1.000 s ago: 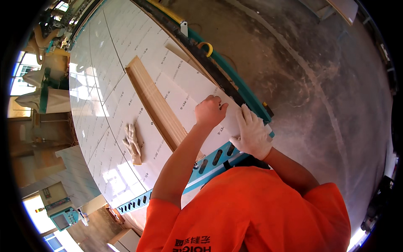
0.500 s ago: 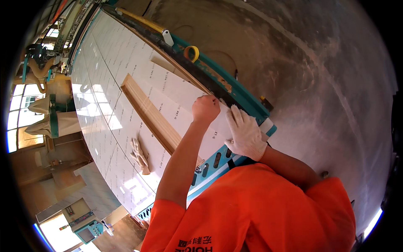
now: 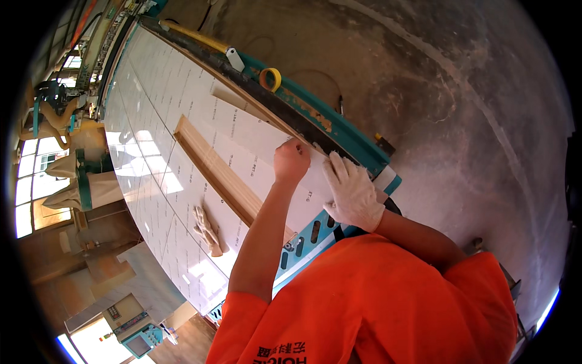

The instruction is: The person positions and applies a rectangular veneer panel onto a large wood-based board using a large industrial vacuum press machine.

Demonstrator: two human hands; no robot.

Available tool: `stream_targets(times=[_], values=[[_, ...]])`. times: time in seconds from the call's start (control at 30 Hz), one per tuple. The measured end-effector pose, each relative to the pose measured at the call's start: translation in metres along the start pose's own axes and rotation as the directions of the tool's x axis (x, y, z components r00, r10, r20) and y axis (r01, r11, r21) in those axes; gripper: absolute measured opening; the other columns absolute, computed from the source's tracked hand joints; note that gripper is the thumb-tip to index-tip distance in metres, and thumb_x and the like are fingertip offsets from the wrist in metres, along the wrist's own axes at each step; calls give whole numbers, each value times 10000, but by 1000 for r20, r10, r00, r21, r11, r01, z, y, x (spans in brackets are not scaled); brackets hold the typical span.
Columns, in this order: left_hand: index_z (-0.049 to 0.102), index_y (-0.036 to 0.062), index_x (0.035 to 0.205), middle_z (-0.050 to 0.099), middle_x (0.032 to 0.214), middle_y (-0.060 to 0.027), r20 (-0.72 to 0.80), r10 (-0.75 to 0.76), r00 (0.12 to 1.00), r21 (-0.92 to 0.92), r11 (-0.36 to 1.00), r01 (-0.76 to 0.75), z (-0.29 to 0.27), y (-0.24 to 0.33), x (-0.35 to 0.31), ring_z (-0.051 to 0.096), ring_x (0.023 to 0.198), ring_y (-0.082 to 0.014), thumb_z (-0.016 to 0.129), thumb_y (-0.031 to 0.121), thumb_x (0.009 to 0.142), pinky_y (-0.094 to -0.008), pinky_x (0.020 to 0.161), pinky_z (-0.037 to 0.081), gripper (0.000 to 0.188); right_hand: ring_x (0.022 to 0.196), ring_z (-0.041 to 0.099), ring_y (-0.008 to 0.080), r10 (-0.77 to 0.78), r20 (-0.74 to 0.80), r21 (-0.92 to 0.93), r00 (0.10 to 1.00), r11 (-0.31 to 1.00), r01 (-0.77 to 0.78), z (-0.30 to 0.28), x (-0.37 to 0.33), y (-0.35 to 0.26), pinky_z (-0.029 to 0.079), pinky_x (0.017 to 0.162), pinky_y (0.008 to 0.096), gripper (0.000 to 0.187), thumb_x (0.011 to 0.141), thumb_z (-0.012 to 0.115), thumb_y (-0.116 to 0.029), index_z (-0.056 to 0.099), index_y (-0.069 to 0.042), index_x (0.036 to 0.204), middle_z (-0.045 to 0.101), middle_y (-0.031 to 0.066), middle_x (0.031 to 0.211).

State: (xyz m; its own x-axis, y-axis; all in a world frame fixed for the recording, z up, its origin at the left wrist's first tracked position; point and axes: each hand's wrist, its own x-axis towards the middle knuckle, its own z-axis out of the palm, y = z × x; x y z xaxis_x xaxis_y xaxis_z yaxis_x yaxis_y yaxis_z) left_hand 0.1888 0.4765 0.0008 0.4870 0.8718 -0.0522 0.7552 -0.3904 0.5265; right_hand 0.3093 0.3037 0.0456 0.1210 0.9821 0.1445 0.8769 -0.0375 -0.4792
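Note:
My bare left hand (image 3: 292, 161) is closed in a fist above a white film-covered board (image 3: 254, 142), close to its right edge. Whatever its fingers pinch is hidden. My right hand (image 3: 353, 193), in a pale work glove, lies open on the near right corner of the board with its fingers stretched out. A long light wooden strip (image 3: 212, 167) rests across the board to the left of my left forearm. Farther left, a loose crumpled glove (image 3: 208, 230) lies on the same glossy surface.
A teal machine frame (image 3: 364, 151) with a dark rail borders the board on the right. On it sit a yellow tape roll (image 3: 270, 79) and a yellow bar (image 3: 197, 35). A control panel (image 3: 142, 343) stands at lower left. Bare concrete floor (image 3: 448, 151) extends to the right.
The view has shifted slightly, so the board and machine appear a little displaced. My left hand stays closed and has shifted slightly left in view; my right hand stays nearly still.

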Motion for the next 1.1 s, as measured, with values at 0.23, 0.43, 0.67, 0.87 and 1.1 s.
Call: stream_targets(times=[0.23,0.43,0.67,0.87,1.1], values=[[763,7,870,728,802,-196,139,4,990,41,999,-10,-13,14,8,715,761,-384,688,184,865,-420,726,582,193,1084,569,291,2,-12,2,1000,1000,-2,0,-1,0,504,842,373,877,652,843,-319,469,39,1360,500,192,1335],[770,49,860,732,821,-199,118,32,992,102,994,-44,-10,5,9,715,796,-408,673,195,860,-465,738,592,176,1077,570,289,0,-10,9,1000,1000,0,1,-1,0,503,838,375,872,644,846,-332,475,29,1346,500,190,1336],[759,29,868,730,820,-201,101,-4,995,62,998,-2,-10,8,9,714,798,-407,659,166,864,-455,735,585,169,1131,569,321,29,13,56,999,998,-30,-1,-3,1,493,896,407,883,636,845,-319,477,29,1360,507,223,1358],[764,10,906,743,837,-185,153,-4,988,13,1000,2,-18,11,10,732,793,-352,669,171,872,-395,747,584,190,1126,564,307,24,-7,45,1000,999,-23,0,-4,2,492,877,394,876,651,835,-319,472,34,1366,504,215,1352],[762,21,889,738,818,-183,116,0,993,55,998,-6,-12,8,8,731,781,-356,659,149,871,-405,742,589,166,1107,558,295,18,14,49,1000,999,-18,1,-2,2,494,844,389,858,665,830,-307,467,36,1362,493,195,1344]])
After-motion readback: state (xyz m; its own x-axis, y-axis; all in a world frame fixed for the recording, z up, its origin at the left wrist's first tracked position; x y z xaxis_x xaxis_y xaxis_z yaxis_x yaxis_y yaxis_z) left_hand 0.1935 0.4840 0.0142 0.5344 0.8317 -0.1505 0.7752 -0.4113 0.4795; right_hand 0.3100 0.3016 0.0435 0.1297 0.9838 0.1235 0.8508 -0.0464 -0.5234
